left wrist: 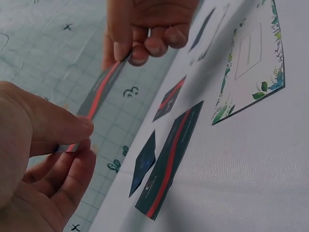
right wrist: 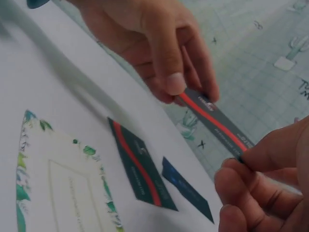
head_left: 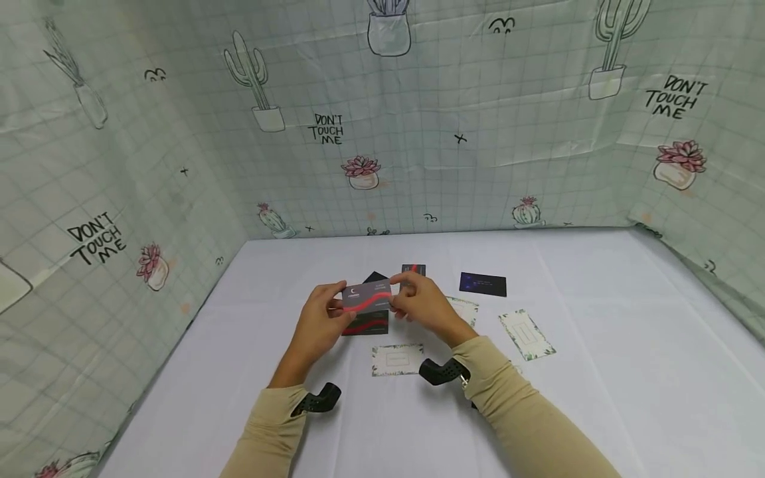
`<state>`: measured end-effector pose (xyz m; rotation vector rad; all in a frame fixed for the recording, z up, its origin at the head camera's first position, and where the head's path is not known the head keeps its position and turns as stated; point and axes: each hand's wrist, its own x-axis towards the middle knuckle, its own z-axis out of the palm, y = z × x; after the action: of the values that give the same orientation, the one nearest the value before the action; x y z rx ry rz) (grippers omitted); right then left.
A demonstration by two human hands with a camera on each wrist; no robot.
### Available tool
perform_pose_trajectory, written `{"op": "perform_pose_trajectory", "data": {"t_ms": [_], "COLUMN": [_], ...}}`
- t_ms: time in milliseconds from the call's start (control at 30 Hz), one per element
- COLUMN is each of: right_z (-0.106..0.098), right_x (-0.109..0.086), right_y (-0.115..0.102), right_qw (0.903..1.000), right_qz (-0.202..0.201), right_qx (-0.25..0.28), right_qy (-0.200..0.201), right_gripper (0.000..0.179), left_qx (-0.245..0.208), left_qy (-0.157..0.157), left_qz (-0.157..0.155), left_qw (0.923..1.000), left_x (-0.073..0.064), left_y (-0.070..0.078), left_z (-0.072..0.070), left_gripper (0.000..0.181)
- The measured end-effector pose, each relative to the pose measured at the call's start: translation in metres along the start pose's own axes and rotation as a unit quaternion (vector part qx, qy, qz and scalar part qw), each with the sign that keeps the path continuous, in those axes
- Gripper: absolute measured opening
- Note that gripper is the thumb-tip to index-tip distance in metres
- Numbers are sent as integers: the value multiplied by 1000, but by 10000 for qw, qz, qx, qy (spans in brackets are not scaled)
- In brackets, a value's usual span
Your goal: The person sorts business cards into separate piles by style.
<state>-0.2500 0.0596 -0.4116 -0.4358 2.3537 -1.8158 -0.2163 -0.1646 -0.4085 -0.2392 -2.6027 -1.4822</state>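
Both hands hold one dark grey business card point(head_left: 367, 297) with a red wavy stripe, raised above the table. My left hand point(head_left: 319, 317) pinches its left end between thumb and fingers. At the opposite end my right hand point(head_left: 425, 302) pinches it the same way, as the right wrist view also shows. Below the held card lies a similar dark card point(left wrist: 170, 159) with a red stripe. Just behind that one is a dark blue card point(right wrist: 187, 188), partly covered in the head view. Another red-striped card point(left wrist: 169, 99) lies farther back, partly hidden by the right hand in the head view.
White cards with leafy borders lie around the right arm: one in front point(head_left: 397, 360), one to the right point(head_left: 527, 334), one partly behind the right hand point(head_left: 463, 310). A dark blue card point(head_left: 483, 284) sits at the back right. Patterned cloth walls point(head_left: 418, 133) enclose the white table point(head_left: 627, 372).
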Motion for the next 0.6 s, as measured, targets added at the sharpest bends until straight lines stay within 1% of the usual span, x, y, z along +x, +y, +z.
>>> {"op": "perform_pose_trajectory", "data": {"t_ms": [100,200,333,467,600], "right_z": [1,6,8,10,13], "right_x": [-1,-1,-3,-4,-6], "right_y": [6,7,9,11,15], "right_qw": [9998,9990,9977,9961,9941], "right_qz": [-166,-274,-240,-176,-135], "right_qx": [-115,-353,-632,-840,-1016], "right_qy": [32,-19,-33,-179,-343], "right_gripper": [45,46,46,51,53], "left_qx": [-9,64,90,189,290], "left_qy": [127,248,176,171,149], "left_qz": [-13,-1,-56,-177,-221], "left_qw": [9999,9997,9998,9995,9992], "left_x": [1,1,2,4,2], "left_y": [-1,-2,-3,-4,-9], "left_z": [4,2,2,3,5], "left_gripper": [62,61,60,60,59]}}
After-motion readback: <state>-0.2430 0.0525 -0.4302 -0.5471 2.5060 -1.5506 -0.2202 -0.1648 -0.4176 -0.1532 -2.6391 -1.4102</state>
